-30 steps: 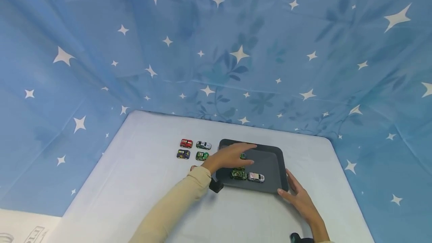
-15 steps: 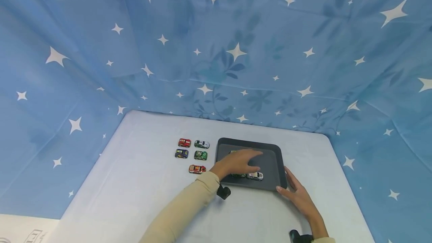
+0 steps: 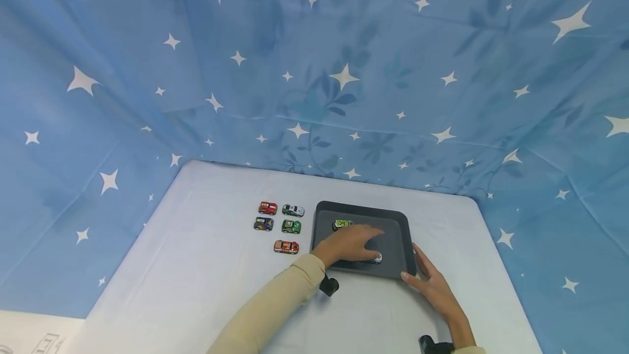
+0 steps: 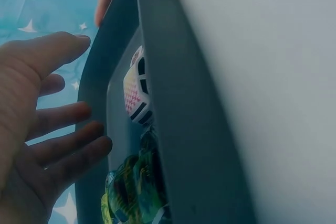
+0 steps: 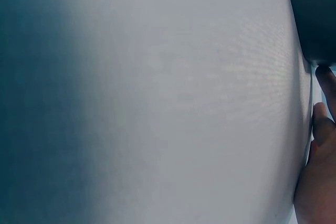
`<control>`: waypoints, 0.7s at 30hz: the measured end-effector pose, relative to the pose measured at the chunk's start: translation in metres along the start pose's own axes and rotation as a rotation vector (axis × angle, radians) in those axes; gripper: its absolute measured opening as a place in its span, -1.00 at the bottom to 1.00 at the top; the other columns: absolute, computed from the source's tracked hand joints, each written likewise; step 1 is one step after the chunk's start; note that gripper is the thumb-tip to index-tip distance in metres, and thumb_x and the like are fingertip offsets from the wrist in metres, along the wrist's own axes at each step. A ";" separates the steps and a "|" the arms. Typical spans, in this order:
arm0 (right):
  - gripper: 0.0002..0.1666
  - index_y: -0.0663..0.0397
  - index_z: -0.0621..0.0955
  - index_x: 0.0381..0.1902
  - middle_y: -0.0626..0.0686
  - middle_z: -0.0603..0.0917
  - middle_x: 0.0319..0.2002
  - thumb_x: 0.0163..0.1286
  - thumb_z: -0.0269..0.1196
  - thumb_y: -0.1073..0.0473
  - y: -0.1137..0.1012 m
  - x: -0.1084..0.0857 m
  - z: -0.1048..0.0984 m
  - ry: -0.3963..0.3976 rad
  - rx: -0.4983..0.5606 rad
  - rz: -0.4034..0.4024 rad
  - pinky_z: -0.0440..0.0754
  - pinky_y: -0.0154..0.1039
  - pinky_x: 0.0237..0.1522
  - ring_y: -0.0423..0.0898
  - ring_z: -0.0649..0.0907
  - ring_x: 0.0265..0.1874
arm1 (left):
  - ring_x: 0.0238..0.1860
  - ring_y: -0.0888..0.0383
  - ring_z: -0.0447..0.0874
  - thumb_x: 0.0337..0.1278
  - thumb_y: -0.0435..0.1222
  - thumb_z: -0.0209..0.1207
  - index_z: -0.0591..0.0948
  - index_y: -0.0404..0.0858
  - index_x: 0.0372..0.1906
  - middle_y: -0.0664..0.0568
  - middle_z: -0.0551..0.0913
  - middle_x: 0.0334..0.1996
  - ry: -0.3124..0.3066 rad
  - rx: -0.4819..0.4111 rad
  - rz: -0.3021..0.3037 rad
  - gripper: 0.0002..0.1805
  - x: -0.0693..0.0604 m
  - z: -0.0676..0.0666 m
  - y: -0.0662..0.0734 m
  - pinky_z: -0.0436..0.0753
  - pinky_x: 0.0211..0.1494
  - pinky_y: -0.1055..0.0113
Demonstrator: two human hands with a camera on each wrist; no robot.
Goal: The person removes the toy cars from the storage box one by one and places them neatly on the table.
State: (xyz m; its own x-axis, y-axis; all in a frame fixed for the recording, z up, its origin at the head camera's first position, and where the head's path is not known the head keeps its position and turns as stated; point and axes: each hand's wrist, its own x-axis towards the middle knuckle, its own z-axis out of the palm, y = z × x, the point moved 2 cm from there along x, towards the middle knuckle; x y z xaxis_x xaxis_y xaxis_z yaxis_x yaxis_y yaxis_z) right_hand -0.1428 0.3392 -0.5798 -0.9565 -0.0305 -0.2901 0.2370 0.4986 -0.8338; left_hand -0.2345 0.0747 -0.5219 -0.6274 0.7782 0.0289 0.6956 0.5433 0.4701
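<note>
My left hand (image 3: pixel 348 243) hovers palm down over the dark grey tray (image 3: pixel 404 231), fingers spread and nothing between them. Below it a white toy car (image 3: pixel 377 259) is partly covered. The left wrist view shows this white car (image 4: pixel 134 94) with pink dots beside green camouflage-patterned toy cars (image 4: pixel 134 187), all inside the tray. Another green-yellow toy car (image 3: pixel 342 224) lies near the tray's far left. My right hand (image 3: pixel 436 287) touches the tray's right end, thumb at the near corner and fairly straight fingers along the side. The right wrist view catches only its edge.
Left of the tray, several toy cars stand on the white table (image 3: pixel 196 266): a red one (image 3: pixel 267 208), a white-green one (image 3: pixel 293 210), a dark blue one (image 3: pixel 263 223), a green one (image 3: pixel 291 226) and an orange-red one (image 3: pixel 286 247). A blue star-patterned curtain (image 3: pixel 275 97) surrounds the table.
My left hand has moved toward the near side of the tray and slightly right, uncovering the green-yellow car and the orange-red car. My right hand stays at the tray's right end.
</note>
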 end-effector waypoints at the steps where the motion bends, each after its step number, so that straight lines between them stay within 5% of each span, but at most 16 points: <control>1: 0.18 -0.18 -0.04 0.80 0.29 -0.03 0.72 0.48 0.40 -0.09 0.000 0.000 0.000 0.000 0.002 -0.002 0.03 0.50 0.52 0.44 0.01 0.64 | 0.45 0.13 0.51 0.54 -0.01 0.27 0.48 -0.14 0.58 0.02 0.56 0.45 -0.004 -0.004 -0.003 -0.35 0.000 0.001 0.000 0.48 0.46 0.32; 21: 0.17 -0.19 -0.01 0.79 0.28 0.00 0.71 0.47 0.41 -0.10 -0.001 -0.002 0.000 0.014 0.004 -0.008 0.02 0.47 0.54 0.41 0.04 0.64 | 0.25 0.19 0.68 0.50 -0.11 0.33 0.68 -0.23 0.36 0.02 0.72 0.24 -0.060 0.041 -0.042 -0.52 0.004 0.016 0.002 0.62 0.27 0.41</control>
State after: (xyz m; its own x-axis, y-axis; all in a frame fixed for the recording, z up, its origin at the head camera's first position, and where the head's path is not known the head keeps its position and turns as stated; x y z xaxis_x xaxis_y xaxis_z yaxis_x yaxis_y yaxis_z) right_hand -0.1411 0.3385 -0.5785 -0.9607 -0.0223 -0.2768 0.2300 0.4949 -0.8380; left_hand -0.2298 0.0837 -0.5345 -0.6349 0.7713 -0.0434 0.6836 0.5871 0.4335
